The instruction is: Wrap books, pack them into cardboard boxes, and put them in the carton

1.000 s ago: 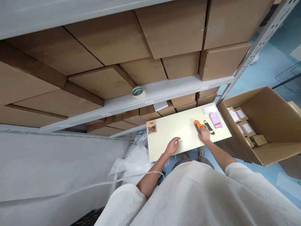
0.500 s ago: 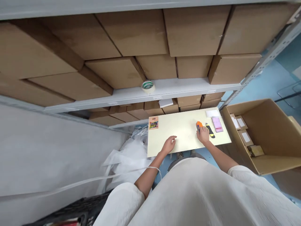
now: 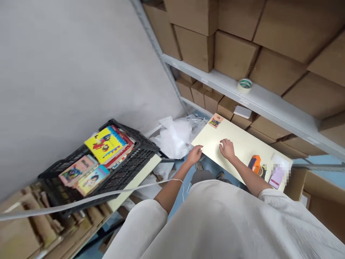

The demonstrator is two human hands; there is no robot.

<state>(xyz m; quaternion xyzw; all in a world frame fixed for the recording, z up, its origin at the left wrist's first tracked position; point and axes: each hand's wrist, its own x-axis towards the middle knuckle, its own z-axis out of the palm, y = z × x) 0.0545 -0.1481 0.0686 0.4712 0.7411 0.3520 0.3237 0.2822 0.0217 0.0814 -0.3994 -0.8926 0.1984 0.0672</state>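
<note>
My left hand (image 3: 194, 154) hovers by the near left edge of the cream table (image 3: 242, 140), fingers loosely apart and nothing in them. Over the tabletop, my right hand (image 3: 227, 149) is open, its fingers spread and slightly bent, holding nothing. A thin book with a pink and orange cover (image 3: 215, 121) lies at the table's far left corner. To the right of my right hand sits an orange and dark blue object (image 3: 256, 163) that looks like a tape dispenser. It partly hides a black and yellow box cutter (image 3: 262, 172). A pink phone (image 3: 276, 177), partly blurred out, lies farther right.
On the left, a black plastic crate (image 3: 142, 153) holds several colourful books (image 3: 106, 144). Folded cardboard (image 3: 21, 230) lies below it. White plastic wrap (image 3: 175, 136) is heaped behind the table. Shelves carry brown boxes (image 3: 234, 54) and a tape roll (image 3: 244, 85). A white strap (image 3: 88, 201) crosses near my left arm.
The view has swung left, bringing the crate of books into sight. My right hand has let go of the orange object and moved left across the table. My left hand stays empty.
</note>
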